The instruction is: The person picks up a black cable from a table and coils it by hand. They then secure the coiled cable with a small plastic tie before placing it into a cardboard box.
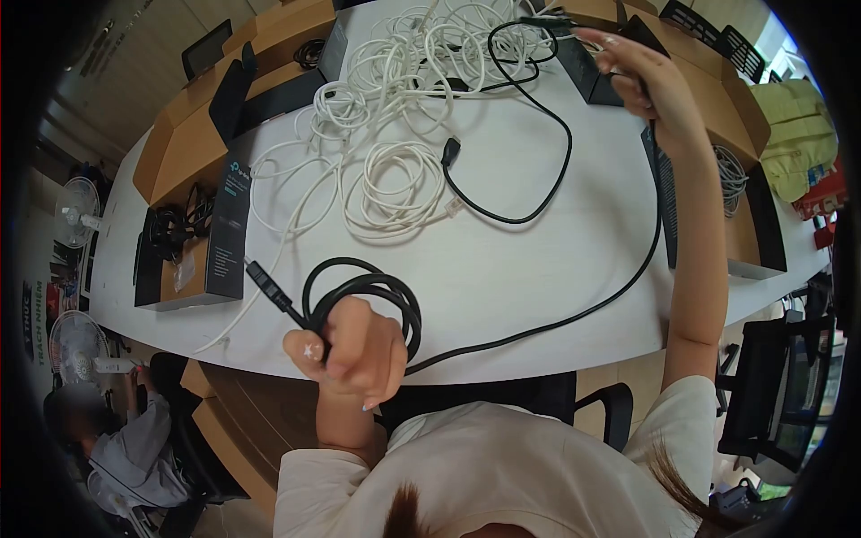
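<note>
In my left hand (354, 351), closed in a fist near the table's front edge, is a coiled black cable (414, 309). Its loops stand above my knuckles, and a black plug (269, 285) sticks out to the left. From this coil the cable runs right across the table and up to my raised right hand (644, 82). There my curled fingers loosely grip it, the index finger stretched toward the left. A black cable length with a plug (451, 152) lies mid-table and leads up to dark connectors (549, 21) near that fingertip.
White cables (395, 193) lie coiled and tangled over the table's middle and back. Open cardboard boxes flank them: a left one (229, 242) with black cables, a right one (753, 242) with grey cable. Chairs (771, 386) stand around. A seated person (134, 439) is at lower left.
</note>
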The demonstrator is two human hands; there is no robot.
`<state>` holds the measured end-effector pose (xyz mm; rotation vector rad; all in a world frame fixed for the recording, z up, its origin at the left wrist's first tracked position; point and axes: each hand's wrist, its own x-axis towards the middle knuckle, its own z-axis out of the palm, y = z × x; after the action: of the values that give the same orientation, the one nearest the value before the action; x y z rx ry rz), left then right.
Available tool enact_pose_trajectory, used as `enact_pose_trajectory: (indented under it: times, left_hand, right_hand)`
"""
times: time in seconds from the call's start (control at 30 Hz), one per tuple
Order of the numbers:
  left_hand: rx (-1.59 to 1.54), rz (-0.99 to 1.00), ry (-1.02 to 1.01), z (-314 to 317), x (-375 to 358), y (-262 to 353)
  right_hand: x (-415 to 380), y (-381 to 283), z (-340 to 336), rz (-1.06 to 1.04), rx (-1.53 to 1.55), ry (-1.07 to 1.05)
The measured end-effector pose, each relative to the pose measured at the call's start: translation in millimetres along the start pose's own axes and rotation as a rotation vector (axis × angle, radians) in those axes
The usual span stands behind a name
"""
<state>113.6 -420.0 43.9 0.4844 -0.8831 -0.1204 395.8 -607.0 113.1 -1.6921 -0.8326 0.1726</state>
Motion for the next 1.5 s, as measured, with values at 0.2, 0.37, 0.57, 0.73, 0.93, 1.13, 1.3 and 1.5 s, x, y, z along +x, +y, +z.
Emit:
enact_pose_trajectory:
  times: [0.2,0.37,0.57,0.73,0.93,1.13,1.3,1.5]
  left_hand:
    - [0.138,0.163,0.048,16.5,8.6,18.3]
    - [0.255,0.207,0.016,16.3,11.1,21.1]
    - [0.344,0.262,-0.043,15.6,11.3,24.9]
    - [0.297,0.011,-0.401,9.7,22.2,54.6]
    - [0.267,0.034,-0.279,32.8,10.9,27.4]
    - [0.761,-0.791,0.247,25.2,11.2,5.4]
    - [1.269,-0.888,0.568,-13.0,10.0,-10.1]
    - [1.192,-0.236,0.951,-26.8,31.9,-0.2]
  right_hand:
    - [-18.6,-14.2,50.9,-0.056,-0.17,-0.314]
    - [-49.4,-36.1,81.6,-0.201,-0.219,-0.814]
    - [-93.0,-40.2,109.4,-0.426,-0.577,-0.924]
    - [-97.2,-43.3,109.8,-0.469,-0.763,-0.869]
    - [-66.4,-24.7,93.0,-0.492,-0.754,-0.532]
    - [-41.7,-20.6,68.8,-0.523,-0.742,-0.261]
    - [-47.3,-32.0,77.7,-0.533,-0.676,-0.137]
    - [-61.4,-39.0,97.9,-0.544,-0.434,-0.089]
